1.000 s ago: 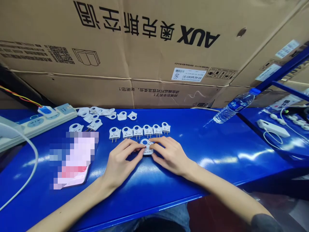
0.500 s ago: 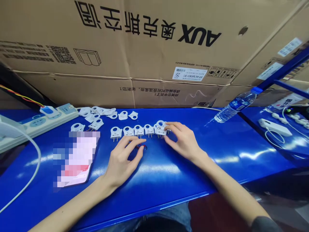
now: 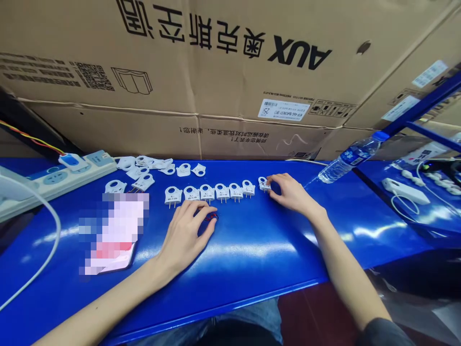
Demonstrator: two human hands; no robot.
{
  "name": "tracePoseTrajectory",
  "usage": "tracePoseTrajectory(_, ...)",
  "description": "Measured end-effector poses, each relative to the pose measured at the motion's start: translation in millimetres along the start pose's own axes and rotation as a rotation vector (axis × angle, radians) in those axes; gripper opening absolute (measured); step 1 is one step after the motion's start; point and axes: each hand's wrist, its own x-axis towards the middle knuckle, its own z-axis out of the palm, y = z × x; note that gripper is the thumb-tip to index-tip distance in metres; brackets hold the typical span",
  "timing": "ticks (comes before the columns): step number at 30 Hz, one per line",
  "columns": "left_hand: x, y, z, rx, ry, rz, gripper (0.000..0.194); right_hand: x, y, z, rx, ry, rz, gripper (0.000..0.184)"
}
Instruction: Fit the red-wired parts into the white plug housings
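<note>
My right hand [image 3: 290, 192] is shut on a small white two-pin plug [image 3: 264, 184] just beyond the right end of a row of several similar plugs [image 3: 207, 193], which lie with their pins toward me. My left hand [image 3: 185, 235] rests on the blue tabletop [image 3: 252, 259] in front of the row. Its thumb and fingers curve around a small tangle of red and black wire [image 3: 211, 217], partly hidden by the fingers. More white plug parts [image 3: 151, 163] lie in a loose group behind the row.
A phone [image 3: 115, 230], its screen blurred out, lies left of my left hand. A power strip [image 3: 61, 180] and white cable are at the left. A water bottle [image 3: 351, 161] lies at the far right edge. Cardboard boxes [image 3: 180, 72] stand along the back.
My right hand has moved right with the white plug, from above the row's end to beyond it. My left hand has barely moved.
</note>
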Motion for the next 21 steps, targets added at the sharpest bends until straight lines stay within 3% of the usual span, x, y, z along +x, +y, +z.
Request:
tracePoseTrajectory(6, 0.6, -1.3, -0.3, 0.025, -0.047, 0.007, 0.018, 1.1, -29.5, 0.7, 0.002, 0.096, -0.043, 0.038)
tracePoseTrajectory(13, 1.1, 0.7, -1.3, 0.020, -0.079, 0.064, 0.019, -0.5, -54.4, 10.7, -0.014, 0.065, -0.152, 0.013)
tracePoseTrajectory(17, 0.3, 1.4, -1.8, -0.002, -0.127, 0.167, 0.028, -0.3, -54.5, 8.7, -0.011, 0.081, -0.143, 0.008)
tracePoseTrajectory(21, -0.4, 0.7, -1.3, 0.019, -0.112, 0.224, 0.023, 0.0, -57.6, 3.5, 0.031, 0.157, -0.114, 0.009)
